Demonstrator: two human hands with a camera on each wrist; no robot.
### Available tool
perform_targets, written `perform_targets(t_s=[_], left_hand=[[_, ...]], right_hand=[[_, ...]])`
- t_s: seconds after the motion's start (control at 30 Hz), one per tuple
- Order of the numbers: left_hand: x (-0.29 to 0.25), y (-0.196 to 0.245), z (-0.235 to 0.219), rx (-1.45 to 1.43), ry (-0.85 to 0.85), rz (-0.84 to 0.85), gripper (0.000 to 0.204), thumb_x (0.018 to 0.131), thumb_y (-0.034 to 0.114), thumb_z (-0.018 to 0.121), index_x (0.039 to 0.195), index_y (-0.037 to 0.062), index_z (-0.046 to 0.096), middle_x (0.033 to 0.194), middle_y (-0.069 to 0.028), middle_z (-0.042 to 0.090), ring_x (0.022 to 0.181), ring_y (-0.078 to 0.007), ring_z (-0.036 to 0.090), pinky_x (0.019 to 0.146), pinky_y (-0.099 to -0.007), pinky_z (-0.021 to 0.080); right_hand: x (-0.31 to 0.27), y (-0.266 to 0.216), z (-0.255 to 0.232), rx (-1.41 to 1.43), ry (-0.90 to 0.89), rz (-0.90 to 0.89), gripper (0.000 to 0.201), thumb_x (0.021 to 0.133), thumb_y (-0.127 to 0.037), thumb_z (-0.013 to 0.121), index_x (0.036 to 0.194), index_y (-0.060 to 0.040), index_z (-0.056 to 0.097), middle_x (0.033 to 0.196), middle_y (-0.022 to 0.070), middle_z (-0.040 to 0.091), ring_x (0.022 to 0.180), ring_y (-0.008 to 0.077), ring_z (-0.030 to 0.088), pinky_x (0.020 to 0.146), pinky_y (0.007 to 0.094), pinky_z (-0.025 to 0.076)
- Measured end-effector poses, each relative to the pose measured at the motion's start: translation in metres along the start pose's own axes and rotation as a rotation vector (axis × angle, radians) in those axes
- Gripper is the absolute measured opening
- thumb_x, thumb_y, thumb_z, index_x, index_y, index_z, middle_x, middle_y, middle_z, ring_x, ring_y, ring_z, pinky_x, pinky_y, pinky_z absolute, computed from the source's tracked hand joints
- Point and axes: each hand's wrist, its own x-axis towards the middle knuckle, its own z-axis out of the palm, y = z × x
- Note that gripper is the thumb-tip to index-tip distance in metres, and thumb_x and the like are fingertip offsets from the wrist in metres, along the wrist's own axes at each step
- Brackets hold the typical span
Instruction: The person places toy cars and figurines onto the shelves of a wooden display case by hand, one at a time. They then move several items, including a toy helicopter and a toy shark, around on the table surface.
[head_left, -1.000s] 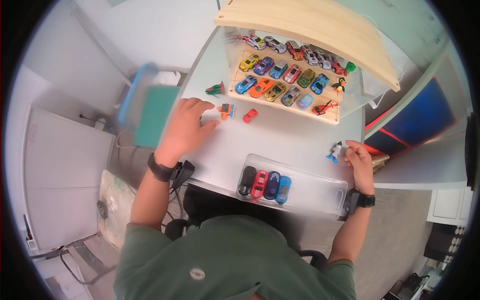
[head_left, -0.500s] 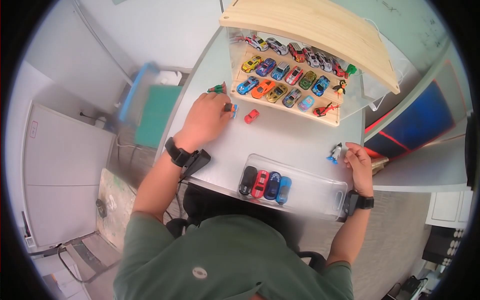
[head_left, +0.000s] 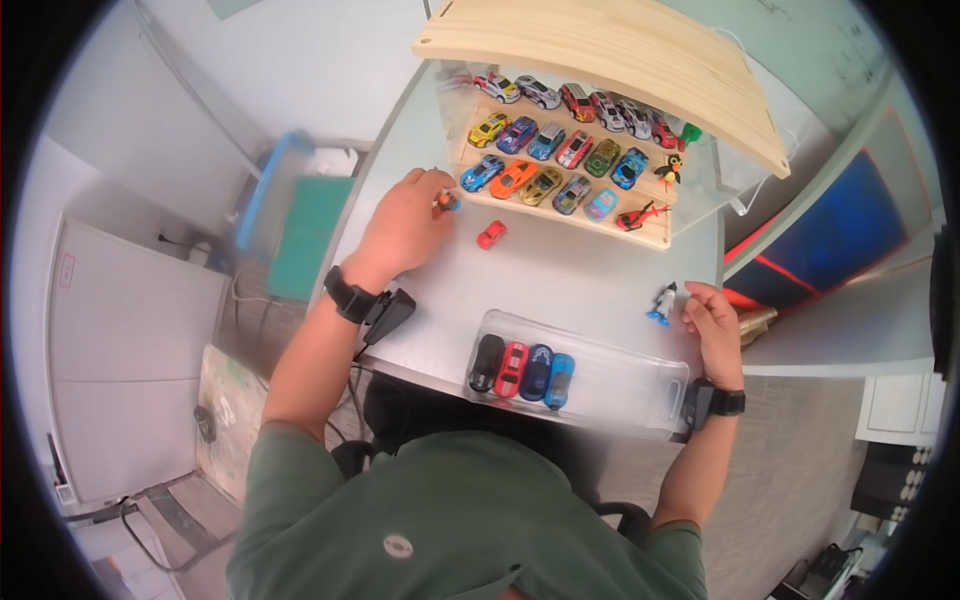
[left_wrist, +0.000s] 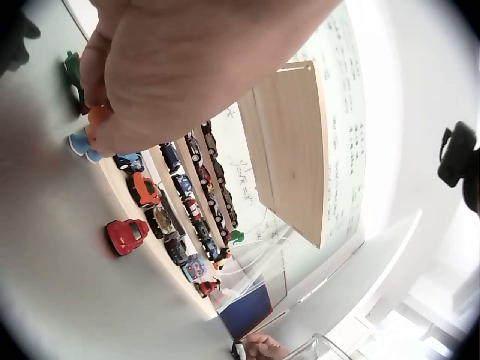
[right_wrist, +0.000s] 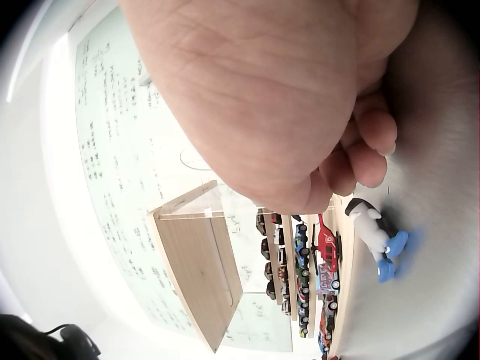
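Observation:
My left hand pinches a small orange toy figure with blue feet between thumb and fingers, near the shelf's left front corner. In the left wrist view its blue feet stick out below the thumb. A green toy figure is just beyond the fingers, mostly hidden by the hand in the head view. Right of that hand a small red toy car sits on the table. My right hand rests with loosely curled fingers, holding nothing, beside a white toy figure with a black head and blue feet.
A tiered wooden display shelf with a raised wooden top holds rows of toy cars, a red helicopter and a penguin figure. A clear plastic tray with several cars stands at the table's near edge.
My left hand came down onto the orange figure, took hold of it and shifted it slightly away from me, towards the green figure. The right hand stays beside the white figure.

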Motion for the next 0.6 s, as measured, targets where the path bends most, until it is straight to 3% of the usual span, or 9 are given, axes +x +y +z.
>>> perform_targets(t_s=[0.4,0.6], left_hand=[[-0.0006,-0.0043,0.0046,0.040,0.055,-0.013,0.032,0.091,0.012,0.075,0.121,0.0021,0.069,0.100,-0.0141,0.071,0.089,-0.0276,0.070,0.081,-0.0393,0.057],[-0.0003,-0.0044,0.0045,0.030,0.050,-0.013,0.032,0.091,0.009,0.074,0.121,0.0017,0.069,0.100,-0.0142,0.071,0.089,-0.0272,0.070,0.081,-0.0388,0.057]], right_hand=[[0.0020,0.0037,-0.0026,-0.003,-0.012,-0.006,0.027,0.107,-0.011,0.062,0.132,-0.0032,0.067,0.097,-0.0058,0.062,0.083,0.0044,0.055,0.075,0.0210,0.044],[0.0008,0.0007,-0.0006,0.005,-0.005,0.005,0.027,0.107,-0.012,0.063,0.132,-0.0031,0.067,0.097,-0.0057,0.062,0.083,0.0045,0.055,0.075,0.0209,0.044]])
